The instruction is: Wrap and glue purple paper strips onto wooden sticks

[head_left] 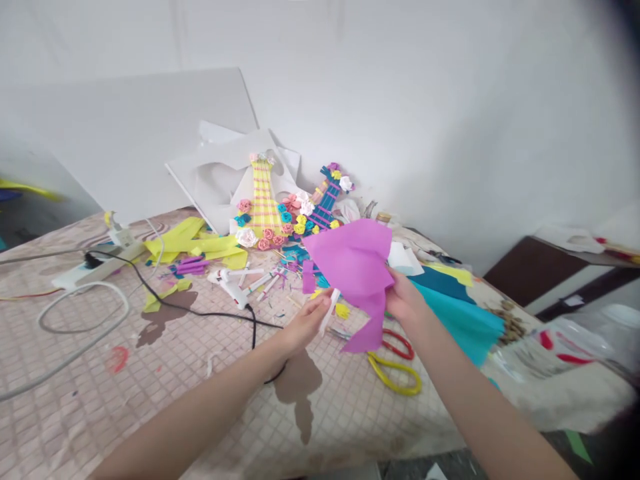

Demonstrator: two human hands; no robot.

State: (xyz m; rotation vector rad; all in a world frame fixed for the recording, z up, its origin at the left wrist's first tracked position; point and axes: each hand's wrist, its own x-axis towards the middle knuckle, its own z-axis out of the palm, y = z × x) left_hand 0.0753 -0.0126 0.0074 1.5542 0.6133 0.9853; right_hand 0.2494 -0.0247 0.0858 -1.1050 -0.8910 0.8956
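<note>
My right hand is closed on a piece of purple craft paper, its fingers partly hidden behind the sheet. The paper hangs in the air over the table, with a narrower tail drooping down. In my left hand, pinched between thumb and fingers, is a slim white stick, held just left of the paper. Under the paper lie scissors with one red handle and one yellow handle. A white glue gun rests on the table to the left of my hands.
Two dress-shaped crafts with paper flowers, one yellow and one blue, stand at the back. Yellow paper strips, a power strip and a black cord lie left. Teal paper and a plastic bag lie right.
</note>
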